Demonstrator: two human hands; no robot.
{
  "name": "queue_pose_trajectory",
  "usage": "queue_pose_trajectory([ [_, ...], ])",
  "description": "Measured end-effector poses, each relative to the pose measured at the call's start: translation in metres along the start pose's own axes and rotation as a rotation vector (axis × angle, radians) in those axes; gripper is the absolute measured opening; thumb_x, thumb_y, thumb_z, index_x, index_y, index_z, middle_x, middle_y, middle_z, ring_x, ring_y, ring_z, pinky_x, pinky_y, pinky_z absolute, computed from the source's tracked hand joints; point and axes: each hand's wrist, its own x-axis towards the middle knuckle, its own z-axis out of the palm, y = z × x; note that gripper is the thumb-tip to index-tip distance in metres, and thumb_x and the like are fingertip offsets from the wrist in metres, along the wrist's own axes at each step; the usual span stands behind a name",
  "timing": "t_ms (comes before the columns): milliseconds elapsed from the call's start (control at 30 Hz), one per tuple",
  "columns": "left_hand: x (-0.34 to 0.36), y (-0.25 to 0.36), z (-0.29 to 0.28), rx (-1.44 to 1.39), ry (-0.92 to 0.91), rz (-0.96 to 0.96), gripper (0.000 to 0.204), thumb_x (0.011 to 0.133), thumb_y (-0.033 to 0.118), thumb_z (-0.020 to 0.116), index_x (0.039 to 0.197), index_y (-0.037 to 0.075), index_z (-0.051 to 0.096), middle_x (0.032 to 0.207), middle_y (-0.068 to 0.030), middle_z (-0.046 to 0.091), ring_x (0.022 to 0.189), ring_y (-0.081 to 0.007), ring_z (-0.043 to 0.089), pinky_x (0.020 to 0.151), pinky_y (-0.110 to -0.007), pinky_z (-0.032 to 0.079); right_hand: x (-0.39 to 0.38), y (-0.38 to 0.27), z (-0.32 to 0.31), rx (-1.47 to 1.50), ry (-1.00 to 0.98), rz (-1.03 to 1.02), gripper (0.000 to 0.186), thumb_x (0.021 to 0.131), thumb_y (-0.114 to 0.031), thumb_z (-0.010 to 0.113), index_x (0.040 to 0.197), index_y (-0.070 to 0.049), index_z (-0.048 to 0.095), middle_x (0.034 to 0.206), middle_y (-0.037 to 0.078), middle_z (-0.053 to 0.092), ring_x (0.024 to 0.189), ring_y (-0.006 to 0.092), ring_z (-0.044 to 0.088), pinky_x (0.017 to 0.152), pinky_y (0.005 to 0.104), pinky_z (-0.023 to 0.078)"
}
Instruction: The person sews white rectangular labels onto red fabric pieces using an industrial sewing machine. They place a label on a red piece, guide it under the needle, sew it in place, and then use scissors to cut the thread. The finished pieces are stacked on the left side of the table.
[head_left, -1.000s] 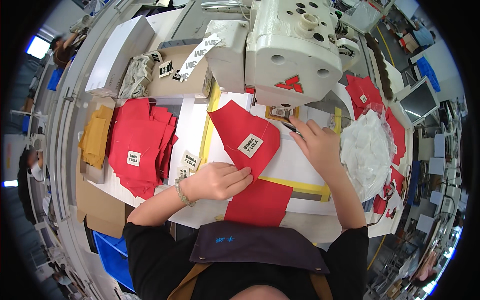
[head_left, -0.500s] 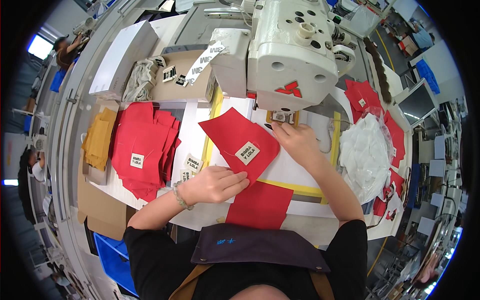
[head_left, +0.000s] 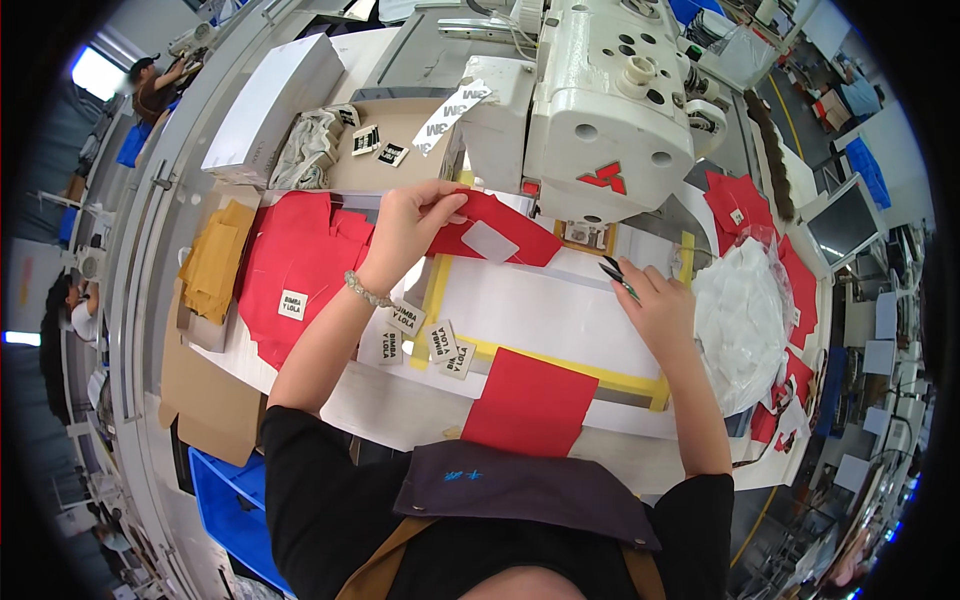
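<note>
Pinched between the fingertips of my left hand (head_left: 412, 222) is the corner of a red fabric piece (head_left: 535, 238), lifted and partly folded. Its upturned face carries a pale blank patch (head_left: 490, 242). My right hand (head_left: 655, 305) is closed round small dark thread snips (head_left: 620, 280), their tips pointing up toward the sewing machine's metal clamp (head_left: 586, 235). The white sewing machine head (head_left: 612, 140) stands just beyond both hands. Another red fabric piece (head_left: 532, 402) lies flat at the table's near edge. Several loose pale labels (head_left: 440, 342) are scattered near my left forearm.
Left of me are a stack of red pieces (head_left: 290, 250), yellow pieces (head_left: 214, 262) in a carton, and an open box (head_left: 375, 172) with labels. A plastic bag of white pieces (head_left: 740, 325) sits at the right. Yellow tape (head_left: 625, 383) borders the white work surface.
My left hand has moved up and away with the red piece, turning its labelled face out of sight. My right hand has drawn back from the clamp with the snips. More loose labels show.
</note>
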Motion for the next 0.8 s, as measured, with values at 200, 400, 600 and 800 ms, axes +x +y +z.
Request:
queue_pose_trajectory([
  [200, -0.017, 0.013, -0.025, 0.037, 0.007, 0.261, 0.017, 0.091, 0.008, 0.063, 0.089, -0.007, 0.07, 0.084, -0.0114, 0.072, 0.074, -0.0126, 0.068, 0.068, -0.023, 0.053, -0.032, 0.022, -0.01, 0.051, 0.053, 0.158, 0.033, 0.077, -0.021, 0.077, 0.107, -0.01, 0.069, 0.071, 0.005, 0.058, 0.052, 0.0235, 0.056, 0.051, 0.0336, 0.045],
  [400, -0.085, 0.041, -0.106, 0.159, 0.384, 0.223, 0.005, 0.085, -0.006, 0.067, 0.087, -0.003, 0.064, 0.082, -0.0033, 0.066, 0.077, -0.0077, 0.062, 0.071, -0.021, 0.05, -0.068, 0.032, -0.026, 0.047, 0.053, 0.318, 0.034, 0.077, -0.018, 0.077, 0.108, -0.009, 0.07, 0.072, 0.005, 0.059, 0.053, 0.0244, 0.056, 0.051, 0.0339, 0.045],
  [600, -0.134, -0.017, -0.206, 0.239, 0.37, -0.109, 0.037, 0.083, -0.007, 0.066, 0.118, 0.001, 0.055, 0.105, -0.0074, 0.062, 0.085, -0.0102, 0.062, 0.08, -0.023, 0.053, -0.091, 0.026, -0.031, 0.076, 0.045, 0.403, 0.032, 0.078, -0.017, 0.077, 0.108, -0.008, 0.07, 0.073, 0.006, 0.06, 0.055, 0.0246, 0.057, 0.052, 0.0347, 0.045],
  [800, -0.139, -0.036, -0.215, 0.925, 0.508, -0.235, 0.049, 0.075, 0.002, 0.074, 0.12, 0.005, 0.055, 0.11, -0.0112, 0.059, 0.095, -0.0221, 0.06, 0.081, -0.033, 0.05, -0.104, 0.018, -0.032, 0.09, 0.054, 0.461, 0.032, 0.078, -0.017, 0.077, 0.108, -0.008, 0.069, 0.073, 0.007, 0.061, 0.057, 0.0254, 0.058, 0.053, 0.0349, 0.046],
])
